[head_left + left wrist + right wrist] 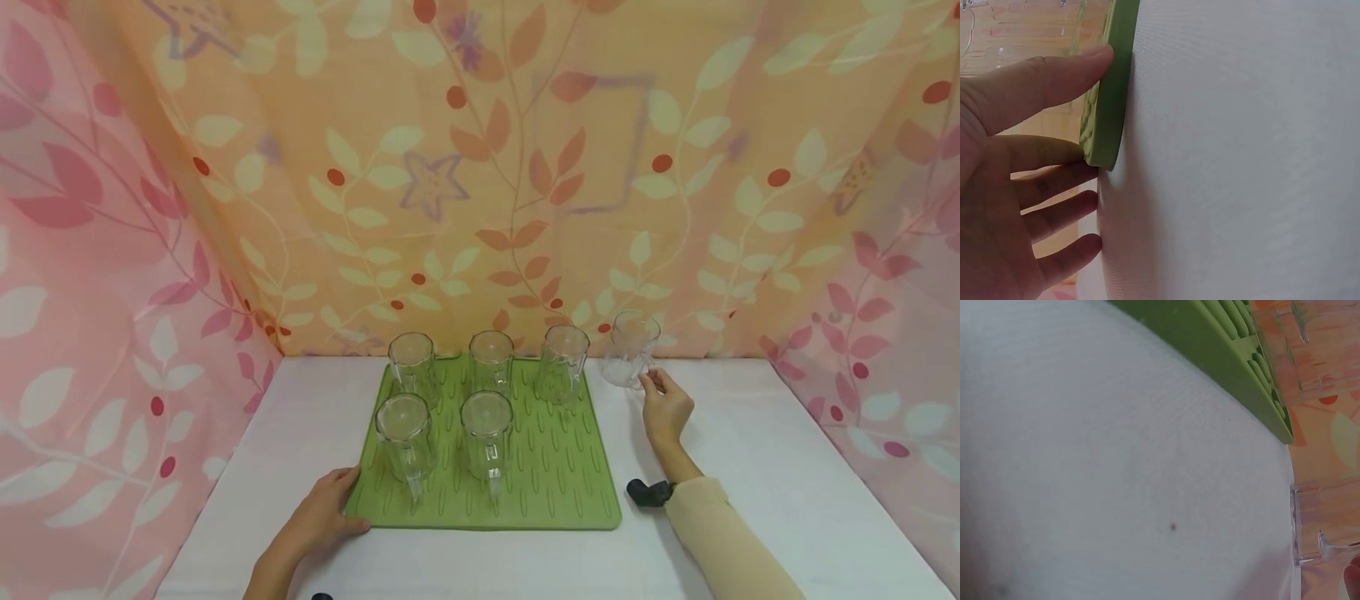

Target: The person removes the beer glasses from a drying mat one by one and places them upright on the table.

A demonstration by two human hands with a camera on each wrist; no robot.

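Note:
My right hand (667,406) pinches the handle of a clear glass mug (633,337) just beyond the mat's back right corner. That mug looks upright, its base at the white tabletop. In the right wrist view only a fingertip shows beside the mug (1329,515). At the near left corner of the green ribbed mat (558,492), my left hand (318,512) touches the edges with thumb and fingers mostly straight. The left wrist view shows its thumb along the mat's edge (1113,119). Several more glass mugs stand upside down on the mat, three behind and two (405,442) (487,442) in front.
The white tabletop (757,433) surrounds the mat. Patterned cloth (510,167) closes off the back and both sides. A small black object (648,493) is beside the right sleeve, and part of another dark one (322,597) shows at the bottom edge.

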